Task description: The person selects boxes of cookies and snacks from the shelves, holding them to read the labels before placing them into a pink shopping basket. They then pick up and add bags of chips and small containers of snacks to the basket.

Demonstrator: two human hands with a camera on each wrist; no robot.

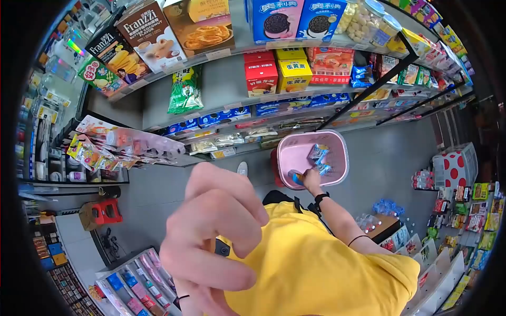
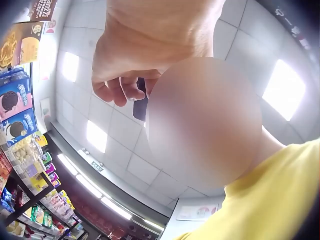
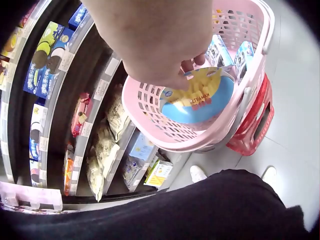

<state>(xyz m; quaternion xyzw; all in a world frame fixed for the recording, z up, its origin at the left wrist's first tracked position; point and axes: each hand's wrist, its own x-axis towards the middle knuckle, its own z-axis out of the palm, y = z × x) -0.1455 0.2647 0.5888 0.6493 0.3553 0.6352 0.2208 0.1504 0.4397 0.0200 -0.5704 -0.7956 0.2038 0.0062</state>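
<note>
The left hand (image 1: pixel 211 231) is raised close to the head camera with its fingers bent and no item visible between them. In the left wrist view that hand (image 2: pixel 150 55) is beside the head, near a dark device (image 2: pixel 140 106); contact is unclear. Low down, the right hand (image 1: pixel 313 180) grips a blue and yellow packet (image 1: pixel 296 177) inside the pink basket (image 1: pixel 345 152). The right wrist view shows the hand (image 3: pixel 160 50) above this packet (image 3: pixel 200 100), its fingers partly hidden. Two blue-white packets (image 3: pixel 218 50) lie farther inside the basket (image 3: pixel 131 102).
Shelves with boxed snacks (image 1: pixel 276 21) run along the far side. A red basket or stand (image 3: pixel 255 122) is beneath the pink basket. Bagged snacks (image 1: pixel 105 150) hang at left. A polka-dot box (image 1: pixel 456 166) and blue bottles (image 1: pixel 388 207) stand on the right.
</note>
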